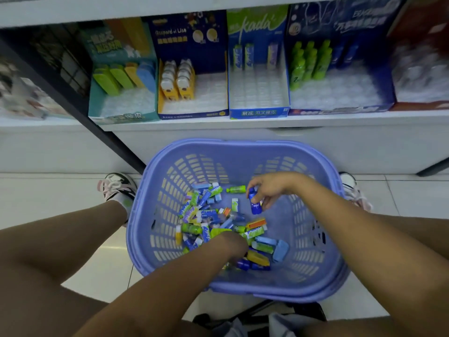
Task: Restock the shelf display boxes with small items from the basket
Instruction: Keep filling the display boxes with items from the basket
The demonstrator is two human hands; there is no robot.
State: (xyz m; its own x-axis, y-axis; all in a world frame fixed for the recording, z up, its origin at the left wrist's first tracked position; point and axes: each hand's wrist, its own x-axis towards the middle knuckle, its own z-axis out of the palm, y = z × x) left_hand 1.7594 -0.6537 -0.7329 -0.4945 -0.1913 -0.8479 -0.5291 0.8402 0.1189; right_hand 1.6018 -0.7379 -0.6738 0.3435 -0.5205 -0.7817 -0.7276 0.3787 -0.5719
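Right hand point(269, 190) pinches blue bottle point(255, 203) near its top, low in basket point(243, 145), right of pile point(213, 215). Left hand point(234, 243) is buried in the pile, so its grip cannot be told. Bottle judged light, stiff, smooth, so hold it mid-body. Box point(345, 91) holding bottles sits on the far-right shelf.

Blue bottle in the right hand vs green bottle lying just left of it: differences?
Colour: the blue bottle is dark blue, the green bottle lime.
Hold: the right hand pinches the blue bottle; the green bottle lies untouched.
Pose: blue bottle near upright, green bottle on its side on the basket floor.
Shared: small bottle shape, both inside the basket.
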